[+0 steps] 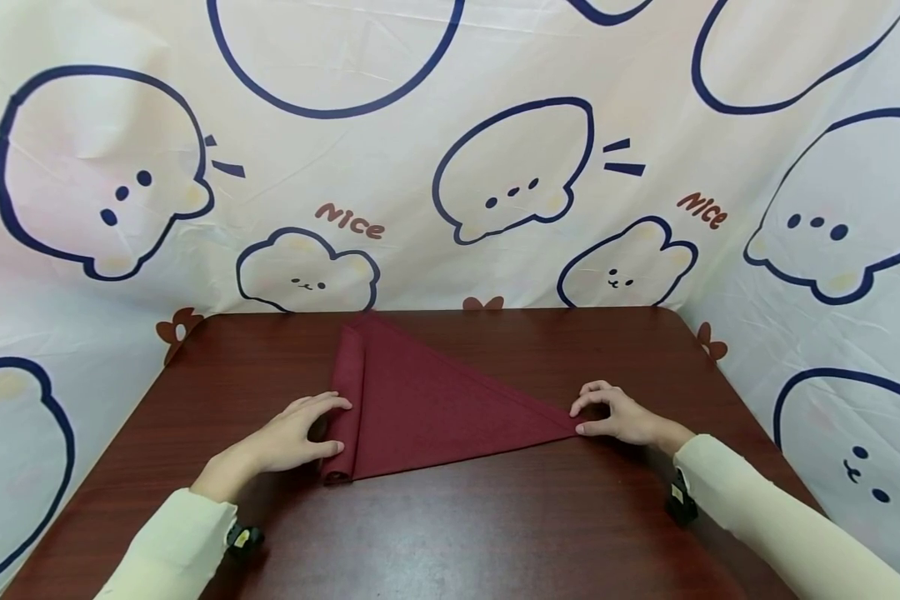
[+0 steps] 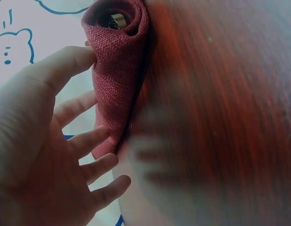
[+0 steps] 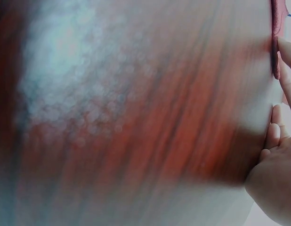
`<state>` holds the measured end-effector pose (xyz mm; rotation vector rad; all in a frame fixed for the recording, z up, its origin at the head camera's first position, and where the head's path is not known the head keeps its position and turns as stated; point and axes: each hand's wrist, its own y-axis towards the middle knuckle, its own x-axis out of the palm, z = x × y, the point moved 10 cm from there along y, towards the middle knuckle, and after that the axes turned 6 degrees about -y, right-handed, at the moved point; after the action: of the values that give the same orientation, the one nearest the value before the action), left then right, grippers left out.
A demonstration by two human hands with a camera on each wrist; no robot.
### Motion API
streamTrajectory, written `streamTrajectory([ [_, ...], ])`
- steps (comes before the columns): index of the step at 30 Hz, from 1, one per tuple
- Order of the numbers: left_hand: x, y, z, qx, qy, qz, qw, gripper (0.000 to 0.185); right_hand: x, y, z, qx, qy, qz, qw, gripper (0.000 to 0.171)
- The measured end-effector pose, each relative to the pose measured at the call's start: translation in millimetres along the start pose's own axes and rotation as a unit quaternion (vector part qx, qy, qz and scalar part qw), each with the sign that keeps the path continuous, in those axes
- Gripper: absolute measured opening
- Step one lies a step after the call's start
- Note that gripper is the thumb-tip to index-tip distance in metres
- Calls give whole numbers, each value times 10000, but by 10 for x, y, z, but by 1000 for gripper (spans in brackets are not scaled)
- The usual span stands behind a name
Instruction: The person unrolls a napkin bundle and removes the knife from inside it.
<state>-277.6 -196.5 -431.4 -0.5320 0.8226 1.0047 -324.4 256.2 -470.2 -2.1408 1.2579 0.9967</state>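
Note:
A dark red cloth napkin point(image 1: 442, 408) lies on the brown wooden table point(image 1: 495, 525), folded into a triangle. Its left edge is rolled into a tube point(image 1: 347, 392). My left hand point(image 1: 292, 433) lies against that roll with the fingers spread and fairly straight. In the left wrist view its thumb point(image 2: 65, 63) touches the roll point(image 2: 118, 70) near the open end. My right hand point(image 1: 618, 417) rests at the triangle's right tip. There its fingertips touch the cloth corner point(image 3: 276, 66), with the hand point(image 3: 277, 179) low on the table.
A white backdrop printed with blue cartoon outlines point(image 1: 495, 167) hangs behind and to both sides of the table. Bare wood lies in front of the napkin. Cream sleeves point(image 1: 780, 517) cover both forearms.

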Motion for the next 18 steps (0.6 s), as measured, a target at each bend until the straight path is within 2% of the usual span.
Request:
streamTrajectory([
  [12, -7, 13, 28, 5, 179, 64, 9998, 56, 10, 11, 3, -8, -19, -24, 10000, 15],
  [18, -36, 54, 79, 103, 407, 298, 9987, 50, 5, 6, -8, -13, -15, 7, 10000, 15],
])
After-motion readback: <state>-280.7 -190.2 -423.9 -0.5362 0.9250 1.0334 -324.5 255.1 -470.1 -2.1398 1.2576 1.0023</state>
